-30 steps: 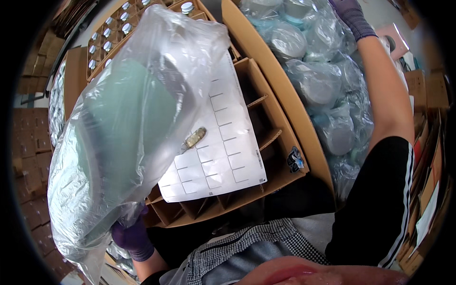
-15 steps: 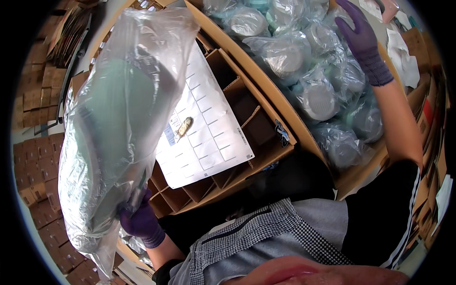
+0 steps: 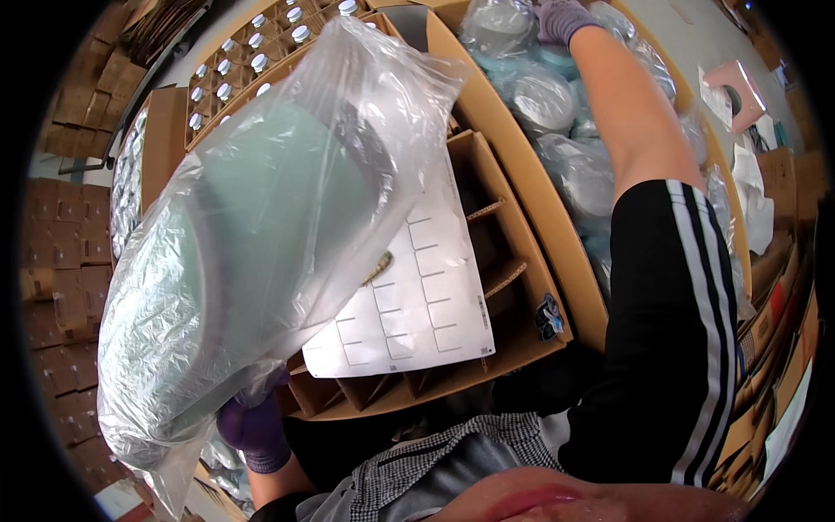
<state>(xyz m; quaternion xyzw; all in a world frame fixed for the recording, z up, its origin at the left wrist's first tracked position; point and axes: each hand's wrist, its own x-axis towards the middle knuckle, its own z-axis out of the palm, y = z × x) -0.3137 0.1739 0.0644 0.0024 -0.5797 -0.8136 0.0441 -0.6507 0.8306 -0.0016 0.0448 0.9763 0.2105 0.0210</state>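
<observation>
My left hand (image 3: 252, 424), in a purple glove, is closed on the lower edge of a large clear plastic bag. Inside the bag is a pale green, curved object (image 3: 278, 191) whose kind I cannot make out. It hangs tilted over the left part of a divided carton. My right hand (image 3: 561, 19), gloved too, reaches to the far end of a long carton (image 3: 513, 165) at the right. It lies among bagged round containers (image 3: 544, 97) with pale lids; its fingers are mostly hidden. A white printed sheet (image 3: 426, 296) lies on the divided carton, partly under the bag.
The divided carton (image 3: 522, 348) has cardboard cells. Beyond the bag stands a carton of bottles (image 3: 259, 63) with white caps. Stacked brown boxes (image 3: 65, 304) line the left, flattened cardboard (image 3: 774, 348) the right. A pink object (image 3: 744, 96) is at the far right.
My right hand, spread open before, has moved left and down among the bagged containers. The view has shifted; the bagged green object now leans further right over the sheet, still in my left hand.
</observation>
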